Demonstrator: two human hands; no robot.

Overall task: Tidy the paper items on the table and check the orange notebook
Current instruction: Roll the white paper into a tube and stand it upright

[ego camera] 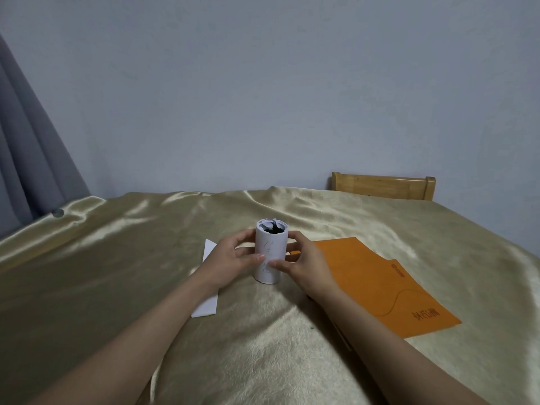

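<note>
Rolled white paper tube (270,252) stands upright mid-table, open end up, dark inside, faint scribbles on its side. Left hand (230,258) wraps it from the left, right hand (301,261) from the right; both sets of fingers closed around the roll, thumbs on its front. Orange notebook (388,285) lies flat and closed just right of the right hand, partly under the forearm. Folded white sheet (209,302) lies under the left wrist. Shiny gold tablecloth (117,258) covers the table. Wooden chair back (382,187) behind the far edge, grey curtain (26,159) at left.
</note>
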